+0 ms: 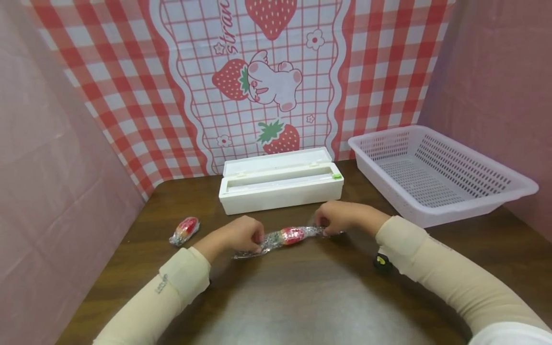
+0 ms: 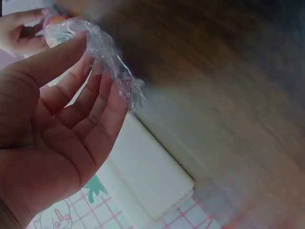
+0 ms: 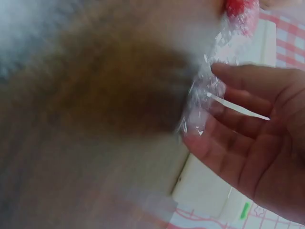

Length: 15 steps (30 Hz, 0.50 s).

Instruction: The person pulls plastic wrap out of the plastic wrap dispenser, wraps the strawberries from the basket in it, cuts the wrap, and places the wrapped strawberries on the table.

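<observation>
A small red and yellow fruit-like item [image 1: 292,235] sits inside clear plastic wrap, just above or on the table in the middle of the head view. Its wrap stretches out to both sides in gathered ends. My left hand [image 1: 243,234] pinches the left end of the plastic wrap [image 2: 112,57] between thumb and fingers. At the opposite end, my right hand [image 1: 340,216] pinches the crinkled wrap [image 3: 202,95]. A thin white strip [image 3: 238,106] lies across the right fingers in the right wrist view. The red part [image 3: 242,9] shows at that view's top edge.
Behind the hands stands a long white wrap dispenser box [image 1: 280,195], lid raised, with a green slider [image 1: 337,176]. A second wrapped red and yellow item [image 1: 185,230] lies at left on the brown table [image 1: 276,297]. A white perforated basket [image 1: 431,216] is at right.
</observation>
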Each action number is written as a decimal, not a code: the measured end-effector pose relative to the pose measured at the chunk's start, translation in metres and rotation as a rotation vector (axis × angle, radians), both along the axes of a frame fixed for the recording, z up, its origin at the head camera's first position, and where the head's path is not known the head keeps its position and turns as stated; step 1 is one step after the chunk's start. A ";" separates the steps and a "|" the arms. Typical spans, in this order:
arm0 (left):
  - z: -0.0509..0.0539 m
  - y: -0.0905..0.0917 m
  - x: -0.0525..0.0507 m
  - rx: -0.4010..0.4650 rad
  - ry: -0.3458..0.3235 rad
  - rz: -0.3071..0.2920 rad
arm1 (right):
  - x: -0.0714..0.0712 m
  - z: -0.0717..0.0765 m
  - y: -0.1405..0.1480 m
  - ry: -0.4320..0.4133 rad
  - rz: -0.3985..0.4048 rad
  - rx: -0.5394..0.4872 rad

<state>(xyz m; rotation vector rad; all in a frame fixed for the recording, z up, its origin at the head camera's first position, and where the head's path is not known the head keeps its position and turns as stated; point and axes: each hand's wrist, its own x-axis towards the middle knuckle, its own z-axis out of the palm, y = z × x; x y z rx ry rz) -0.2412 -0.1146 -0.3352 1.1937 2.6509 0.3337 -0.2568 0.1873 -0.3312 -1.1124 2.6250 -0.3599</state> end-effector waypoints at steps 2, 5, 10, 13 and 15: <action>-0.001 -0.002 -0.002 -0.012 -0.005 0.003 | -0.001 0.002 0.002 -0.047 -0.018 -0.006; 0.003 -0.003 -0.003 0.001 0.011 0.025 | -0.003 0.007 0.005 -0.038 -0.030 -0.053; 0.012 0.012 -0.002 0.126 0.093 0.027 | -0.003 0.011 0.006 0.029 -0.012 -0.080; 0.014 0.029 0.000 0.142 0.139 -0.040 | -0.001 0.006 0.003 0.036 0.039 -0.017; 0.012 0.039 0.000 0.114 0.160 -0.081 | 0.000 0.003 0.001 0.023 0.038 0.023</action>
